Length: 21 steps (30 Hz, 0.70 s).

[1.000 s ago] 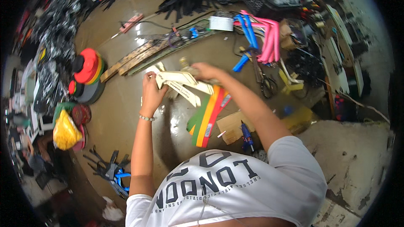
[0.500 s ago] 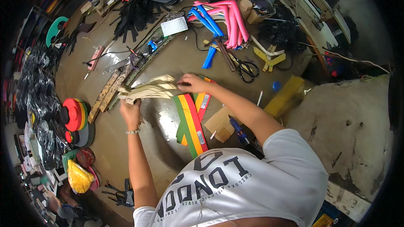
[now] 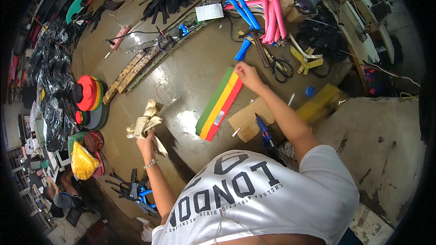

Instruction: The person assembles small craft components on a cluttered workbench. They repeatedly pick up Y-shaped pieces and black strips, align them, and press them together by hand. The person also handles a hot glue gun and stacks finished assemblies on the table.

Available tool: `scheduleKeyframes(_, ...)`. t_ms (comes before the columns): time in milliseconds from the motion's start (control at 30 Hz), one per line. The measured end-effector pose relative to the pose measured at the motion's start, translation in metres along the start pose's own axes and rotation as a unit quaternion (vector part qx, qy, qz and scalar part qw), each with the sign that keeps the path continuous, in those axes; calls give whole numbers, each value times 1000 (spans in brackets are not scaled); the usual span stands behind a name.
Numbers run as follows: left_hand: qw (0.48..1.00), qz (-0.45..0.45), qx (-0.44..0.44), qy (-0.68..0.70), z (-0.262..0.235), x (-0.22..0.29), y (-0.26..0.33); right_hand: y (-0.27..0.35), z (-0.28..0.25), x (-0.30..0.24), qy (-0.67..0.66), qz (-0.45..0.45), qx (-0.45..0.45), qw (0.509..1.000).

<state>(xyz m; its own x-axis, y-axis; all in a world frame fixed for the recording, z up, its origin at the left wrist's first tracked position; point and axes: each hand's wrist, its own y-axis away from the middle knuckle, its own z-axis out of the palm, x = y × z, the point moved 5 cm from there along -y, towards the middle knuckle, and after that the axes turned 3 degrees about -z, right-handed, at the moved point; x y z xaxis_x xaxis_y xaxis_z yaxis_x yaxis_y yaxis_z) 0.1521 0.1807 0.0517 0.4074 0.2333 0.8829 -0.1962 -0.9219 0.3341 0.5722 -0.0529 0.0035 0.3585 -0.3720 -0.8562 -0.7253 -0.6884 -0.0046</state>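
Note:
In my left hand (image 3: 146, 145) is a bundle of cream strips (image 3: 147, 119), folded over and sticking out past the fingers on several sides. The fingers are closed around it, above the tabletop (image 3: 177, 81). Further right, my right hand (image 3: 249, 76) pinches the far end of a green, yellow and red striped band (image 3: 220, 104). That band lies slanted on the table, with a small white label near its near end. Whether a second band lies beneath it, I cannot tell.
Right of the band lie a piece of cardboard (image 3: 250, 120), a blue glue gun (image 3: 263, 131) and black scissors (image 3: 281, 69). Pink strips (image 3: 272, 18) and blue strips (image 3: 245, 13) sit at the back. Wooden bars (image 3: 131, 72) and striped rolls (image 3: 90, 94) are to the left.
My right hand has let go of the cream strips and taken the striped band's far end. The left hand keeps the strips, now bunched. Two crossed bands showed before; now one shows.

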Motion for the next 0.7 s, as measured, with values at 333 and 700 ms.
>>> scheduleKeyframes(333, 890, 198, -191, -363, 86, 75, 89, 57, 88, -125, -223, 14, -551, 804)
scheduleKeyframes(700, 868, 389, -83, -298, 120, 139, 128, 30, 17, -90, -146, -86, -260, 951)
